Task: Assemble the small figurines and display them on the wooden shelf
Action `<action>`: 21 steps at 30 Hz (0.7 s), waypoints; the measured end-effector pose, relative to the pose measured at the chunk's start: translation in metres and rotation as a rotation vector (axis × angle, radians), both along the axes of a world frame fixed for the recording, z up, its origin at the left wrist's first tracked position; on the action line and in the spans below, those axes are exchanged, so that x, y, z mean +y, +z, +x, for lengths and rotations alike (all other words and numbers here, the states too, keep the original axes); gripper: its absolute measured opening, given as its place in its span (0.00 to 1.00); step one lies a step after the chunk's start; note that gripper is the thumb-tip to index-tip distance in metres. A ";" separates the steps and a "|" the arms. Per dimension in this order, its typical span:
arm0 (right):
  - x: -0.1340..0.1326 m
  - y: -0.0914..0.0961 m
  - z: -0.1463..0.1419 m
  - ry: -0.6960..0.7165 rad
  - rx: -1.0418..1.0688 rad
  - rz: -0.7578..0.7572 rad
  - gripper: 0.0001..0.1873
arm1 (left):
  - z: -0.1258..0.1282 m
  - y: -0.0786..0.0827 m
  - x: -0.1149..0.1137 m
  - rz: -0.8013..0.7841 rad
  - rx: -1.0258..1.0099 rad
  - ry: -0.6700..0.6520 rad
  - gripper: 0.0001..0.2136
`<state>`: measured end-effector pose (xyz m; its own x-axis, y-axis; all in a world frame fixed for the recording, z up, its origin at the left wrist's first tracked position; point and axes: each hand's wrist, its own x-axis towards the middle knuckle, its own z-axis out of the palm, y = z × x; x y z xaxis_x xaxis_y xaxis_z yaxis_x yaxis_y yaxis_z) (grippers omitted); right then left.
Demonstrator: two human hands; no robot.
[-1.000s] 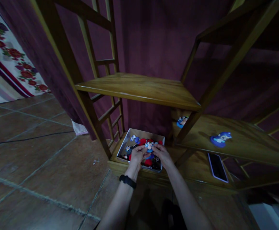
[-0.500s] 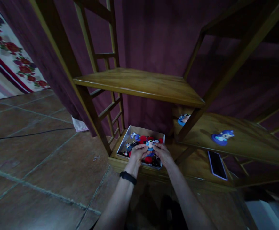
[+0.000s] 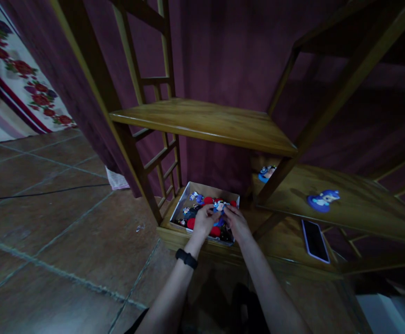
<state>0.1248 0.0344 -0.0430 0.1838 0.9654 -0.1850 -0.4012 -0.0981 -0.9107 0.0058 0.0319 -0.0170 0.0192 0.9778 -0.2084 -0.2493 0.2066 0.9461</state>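
Left hand (image 3: pixel 203 221) and right hand (image 3: pixel 237 223) pinch small blue-and-white figurine (image 3: pixel 219 207) between nearly closed fingertips, over open box (image 3: pixel 180 204) of figurines on bottom shelf (image 3: pixel 283 235); details too blurry to tell. Smartphone (image 3: pixel 315 241) lies well right.

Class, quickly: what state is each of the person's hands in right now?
Left hand: fingers closed, holding one side of a small blue-and-white figurine.
Right hand: fingers closed, holding the same figurine's other side.
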 end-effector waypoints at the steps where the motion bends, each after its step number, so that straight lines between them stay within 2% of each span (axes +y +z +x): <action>1: 0.000 0.000 0.001 -0.010 0.000 -0.004 0.17 | 0.001 0.000 -0.001 0.053 0.080 0.008 0.12; 7: 0.000 0.002 0.006 0.043 0.054 0.014 0.13 | 0.005 0.008 -0.015 0.227 0.352 0.130 0.14; 9: 0.000 0.003 0.008 0.059 0.141 -0.019 0.11 | 0.008 0.009 -0.020 0.307 0.625 0.088 0.16; 12: 0.000 0.002 0.012 0.104 0.286 -0.081 0.09 | 0.012 0.007 -0.024 0.489 1.179 -0.043 0.19; 14: 0.000 0.001 0.015 0.111 0.359 -0.115 0.08 | 0.014 0.006 -0.026 0.589 1.409 -0.090 0.21; 17: -0.002 -0.001 0.018 0.104 0.413 -0.144 0.08 | 0.014 0.005 -0.027 0.657 1.545 -0.117 0.23; 21: -0.004 -0.001 0.020 0.095 0.446 -0.186 0.09 | 0.014 0.005 -0.030 0.696 1.577 -0.094 0.23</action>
